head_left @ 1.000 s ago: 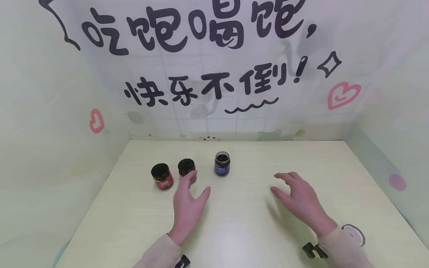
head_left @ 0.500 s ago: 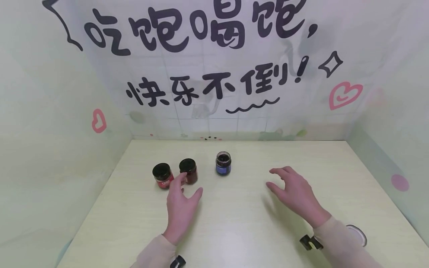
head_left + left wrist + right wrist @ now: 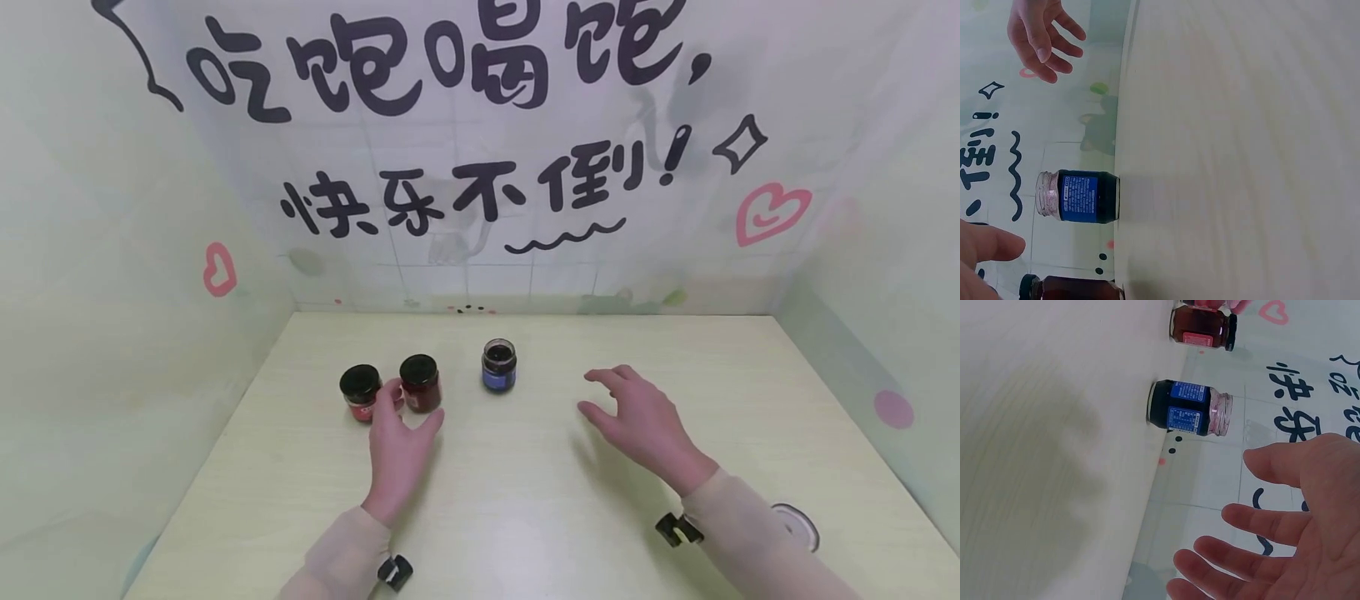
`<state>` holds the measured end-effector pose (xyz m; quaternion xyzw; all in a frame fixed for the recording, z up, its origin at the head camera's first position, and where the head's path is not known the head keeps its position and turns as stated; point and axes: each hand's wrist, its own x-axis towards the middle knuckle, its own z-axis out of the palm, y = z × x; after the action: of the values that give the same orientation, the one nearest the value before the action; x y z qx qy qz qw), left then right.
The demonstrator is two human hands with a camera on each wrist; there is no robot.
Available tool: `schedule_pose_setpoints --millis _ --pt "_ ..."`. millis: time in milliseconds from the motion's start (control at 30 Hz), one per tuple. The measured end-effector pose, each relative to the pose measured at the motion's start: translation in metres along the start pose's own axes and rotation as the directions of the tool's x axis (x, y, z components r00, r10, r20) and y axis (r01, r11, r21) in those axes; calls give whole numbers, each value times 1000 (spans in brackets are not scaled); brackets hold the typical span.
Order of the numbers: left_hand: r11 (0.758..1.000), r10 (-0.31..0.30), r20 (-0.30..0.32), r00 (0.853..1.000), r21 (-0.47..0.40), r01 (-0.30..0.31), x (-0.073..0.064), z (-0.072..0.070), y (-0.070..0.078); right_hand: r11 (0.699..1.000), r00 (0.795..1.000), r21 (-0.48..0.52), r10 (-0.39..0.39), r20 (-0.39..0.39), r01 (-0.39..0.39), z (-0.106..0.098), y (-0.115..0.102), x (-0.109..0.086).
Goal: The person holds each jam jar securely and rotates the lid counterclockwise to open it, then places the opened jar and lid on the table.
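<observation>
Close to the person, a left sleeve point(image 3: 341, 550) and a right sleeve point(image 3: 757, 529) reach over the pale bench point(image 3: 525, 483), each with a small black wrist piece point(image 3: 678, 529) by it. A round white lid point(image 3: 802, 527) with a dark rim lies on the bench, partly hidden by the right sleeve.

Next come the hands, well apart from each other. The left hand point(image 3: 397, 454) is spread, with its fingers between two jars and its thumb held away from them, near the low front of the middle jar point(image 3: 421, 385). I cannot tell if it touches that jar. The right hand point(image 3: 645, 425) is up over the bench, right of all the jars, empty, with its fingers a bit bent and a gap before the thumb.

The middle jar stands upright, dark red with a black lid. Just left of it stands the red-label jar point(image 3: 360, 388), with a black lid too. A bit farther back, to the right, stands the blue-label jar point(image 3: 498, 368), its glass mouth uncovered and dark stuff inside.

Behind the bench, big black Chinese letters point(image 3: 488, 200) fill the pale sheet point(image 3: 495, 287).
</observation>
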<state>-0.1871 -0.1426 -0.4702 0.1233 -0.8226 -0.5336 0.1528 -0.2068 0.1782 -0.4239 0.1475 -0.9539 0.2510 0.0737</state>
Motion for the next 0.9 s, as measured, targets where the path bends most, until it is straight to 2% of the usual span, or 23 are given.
schedule_pose_setpoints --millis 300,533,733,900 --pt "997 -81 56 995 0 81 18 -3 -2 999 999 -2 -41 9 41 2 -13 10" --pt "997 -79 90 993 14 79 28 3 -6 999 999 -4 -53 10 53 3 -21 14" --pt "997 -70 74 995 15 69 32 7 -7 997 997 6 -75 12 75 7 -28 19" --pt "995 -99 91 991 7 99 39 8 -9 996 996 0 -92 5 92 13 -34 22"
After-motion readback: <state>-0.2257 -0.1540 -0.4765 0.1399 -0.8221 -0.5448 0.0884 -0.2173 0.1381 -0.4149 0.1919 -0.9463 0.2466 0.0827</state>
